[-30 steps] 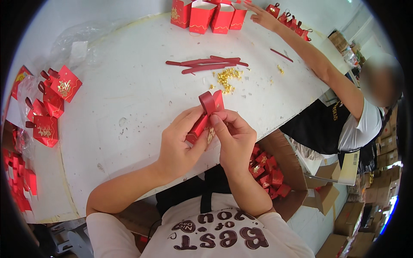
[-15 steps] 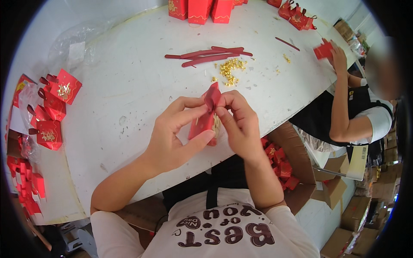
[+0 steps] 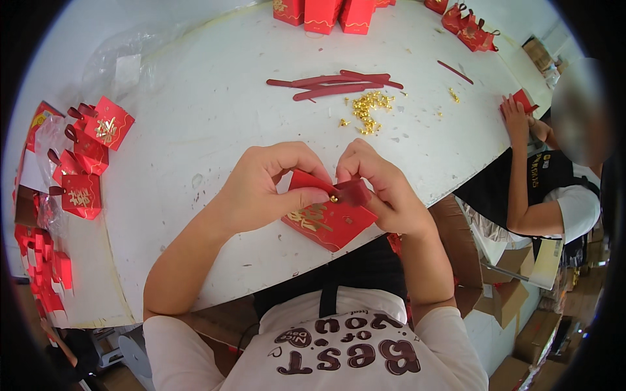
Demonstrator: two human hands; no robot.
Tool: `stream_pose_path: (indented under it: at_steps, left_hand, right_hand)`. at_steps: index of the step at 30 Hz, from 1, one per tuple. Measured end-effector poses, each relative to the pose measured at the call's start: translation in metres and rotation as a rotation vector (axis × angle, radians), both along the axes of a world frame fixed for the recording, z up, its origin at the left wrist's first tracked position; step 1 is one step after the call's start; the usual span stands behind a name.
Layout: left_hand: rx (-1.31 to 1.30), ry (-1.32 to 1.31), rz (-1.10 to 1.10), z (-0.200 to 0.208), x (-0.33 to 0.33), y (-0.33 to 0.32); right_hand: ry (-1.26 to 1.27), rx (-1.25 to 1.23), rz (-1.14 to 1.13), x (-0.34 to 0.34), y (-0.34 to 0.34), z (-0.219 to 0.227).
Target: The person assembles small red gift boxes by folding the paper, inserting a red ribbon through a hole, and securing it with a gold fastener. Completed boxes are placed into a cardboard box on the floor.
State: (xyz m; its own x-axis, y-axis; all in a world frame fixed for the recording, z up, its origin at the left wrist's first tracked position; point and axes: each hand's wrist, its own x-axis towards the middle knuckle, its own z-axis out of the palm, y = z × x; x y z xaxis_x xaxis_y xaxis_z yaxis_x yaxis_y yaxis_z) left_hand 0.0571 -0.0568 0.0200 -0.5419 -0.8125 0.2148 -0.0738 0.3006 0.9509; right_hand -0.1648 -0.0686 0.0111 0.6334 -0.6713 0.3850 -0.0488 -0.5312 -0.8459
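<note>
Just off the near edge of the white table (image 3: 215, 140), a red gift box (image 3: 345, 229) with gold decoration is held tilted, its decorated face turned up. My left hand (image 3: 270, 186) pinches the box's top edge between thumb and fingers. By the thumb tip a small gold stud (image 3: 334, 199) shows at the base of a dark red ribbon strap (image 3: 354, 193). My right hand (image 3: 385, 189) is closed on the strap's looped part; some of its fingertips are hidden behind it.
Beyond my hands lie loose gold studs (image 3: 372, 111) and several dark red ribbon strips (image 3: 339, 83). Finished-looking red boxes (image 3: 85, 159) stand at the left, others (image 3: 323, 14) at the far edge. At the right a co-worker's hand (image 3: 515, 120) rests on a red box. Open cartons (image 3: 456, 241) stand below the table.
The box has turned from edge-on to show its decorated face, and the strap now points right. The gold stud has come into sight. The co-worker's box has moved down onto the table.
</note>
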Motion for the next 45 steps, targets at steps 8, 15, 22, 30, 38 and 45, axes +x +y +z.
stream_pose_path:
  at_steps: [8, 15, 22, 30, 38, 45]
  left_hand:
    - [0.004, 0.019, 0.053, 0.006, -0.005, 0.004]
    - [-0.110, 0.033, 0.325, -0.006, -0.019, 0.014]
    - [-0.099, 0.271, 0.390, -0.012, -0.033, 0.022]
    - [0.066, 0.306, 0.424, -0.008, -0.037, 0.032]
    - [0.009, 0.086, 0.401, -0.003, -0.032, 0.023]
    - [0.033, 0.157, -0.042, -0.008, -0.005, -0.001]
  right_hand:
    - [-0.111, 0.018, -0.006, 0.001, -0.012, 0.000]
    - [-0.012, -0.578, -0.649, 0.012, 0.049, 0.004]
    - [-0.067, -0.707, -0.766, 0.031, 0.034, -0.021]
    - [-0.059, -0.617, -0.768, 0.035, 0.038, -0.019]
    - [-0.045, -0.452, -0.576, 0.020, 0.042, -0.010]
    - [-0.504, 0.185, -0.355, -0.017, 0.043, -0.009]
